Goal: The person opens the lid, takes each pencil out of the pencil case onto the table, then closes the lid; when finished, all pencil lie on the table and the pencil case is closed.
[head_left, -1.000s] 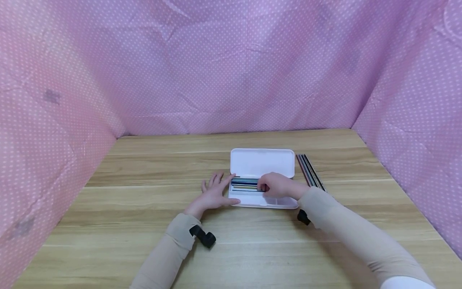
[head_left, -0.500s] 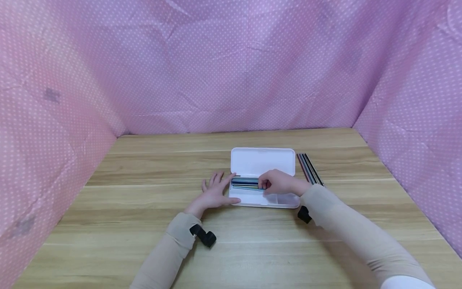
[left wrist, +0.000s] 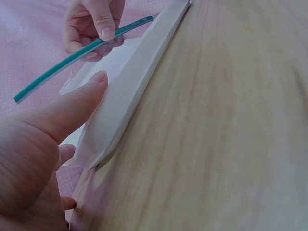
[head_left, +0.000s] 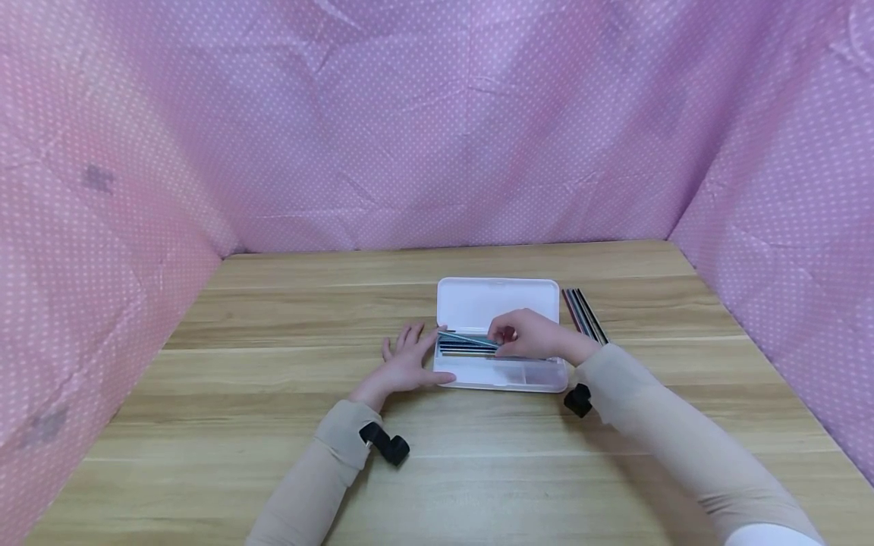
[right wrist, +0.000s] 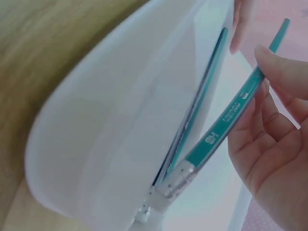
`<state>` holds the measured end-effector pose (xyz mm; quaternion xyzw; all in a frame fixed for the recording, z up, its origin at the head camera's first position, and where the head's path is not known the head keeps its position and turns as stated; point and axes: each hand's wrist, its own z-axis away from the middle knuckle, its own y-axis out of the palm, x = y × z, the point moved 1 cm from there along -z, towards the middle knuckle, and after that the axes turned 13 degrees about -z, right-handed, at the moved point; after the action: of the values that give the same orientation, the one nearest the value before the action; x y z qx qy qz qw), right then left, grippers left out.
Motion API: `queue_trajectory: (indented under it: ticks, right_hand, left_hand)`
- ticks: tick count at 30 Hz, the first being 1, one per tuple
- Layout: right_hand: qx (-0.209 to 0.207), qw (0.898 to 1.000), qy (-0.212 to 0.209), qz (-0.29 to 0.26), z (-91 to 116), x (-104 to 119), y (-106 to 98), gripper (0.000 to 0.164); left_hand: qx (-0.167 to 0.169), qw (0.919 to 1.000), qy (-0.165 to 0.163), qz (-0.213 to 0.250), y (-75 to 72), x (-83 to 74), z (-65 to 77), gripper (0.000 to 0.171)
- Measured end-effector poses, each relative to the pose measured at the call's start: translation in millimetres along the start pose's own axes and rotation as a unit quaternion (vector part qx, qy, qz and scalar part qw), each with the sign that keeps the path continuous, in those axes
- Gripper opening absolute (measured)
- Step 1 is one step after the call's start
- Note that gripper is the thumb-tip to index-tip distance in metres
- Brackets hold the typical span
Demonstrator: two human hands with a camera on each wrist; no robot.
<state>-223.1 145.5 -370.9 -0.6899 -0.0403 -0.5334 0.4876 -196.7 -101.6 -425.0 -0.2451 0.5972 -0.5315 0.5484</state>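
A white pencil case (head_left: 478, 375) lies on the table with its lid (head_left: 464, 299) raised at the back. My right hand (head_left: 529, 334) pinches a teal pencil (right wrist: 226, 115) marked HB between thumb and fingers. The pencil is tilted above the case in the right wrist view. Several dark and teal pencils (head_left: 464, 352) lie lengthwise in the case's rear part. At the case's left end my left hand (head_left: 403, 368) rests with fingers spread, its thumb by the front left corner. The left wrist view shows that thumb (left wrist: 79, 103) straight at the case's edge.
To the right of the case several more pencils (head_left: 587, 315) lie side by side, partly hidden by the right forearm. A small compartment (head_left: 545, 373) fills the case's front right end. Pink dotted cloth (head_left: 437, 152) stands around the wood-grain table (head_left: 307, 303).
My right hand has risen slightly and moved back, lifting the teal pencil from the front of the row to above it, now tilted. My left hand has stayed in place.
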Motion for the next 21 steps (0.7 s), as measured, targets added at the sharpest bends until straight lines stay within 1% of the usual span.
queue_trajectory:
  ticks: [3, 8, 17, 21]
  right_hand:
    - [-0.006, 1.000, -0.009, -0.006, 1.9, 2.1, -1.3, 0.009]
    - [-0.017, 0.999, -0.009, -0.027, 6.0, 4.6, -1.2, 0.008]
    - [-0.043, 0.996, 0.006, -0.081, 16.9, 3.9, 1.2, 0.007]
    - [-0.069, 0.992, 0.014, -0.105, 22.5, 1.8, 1.2, 0.009]
  left_hand:
    - [0.000, 1.0000, -0.001, -0.004, -0.3, -0.1, 0.1, 0.088]
    - [0.002, 1.0000, -0.003, -0.003, -0.8, -0.6, 0.4, 0.088]
    - [-0.001, 1.0000, 0.001, -0.001, -0.5, -0.1, 0.8, 0.089]
    - [-0.002, 1.0000, 0.001, -0.003, -0.7, 0.1, 1.4, 0.089]
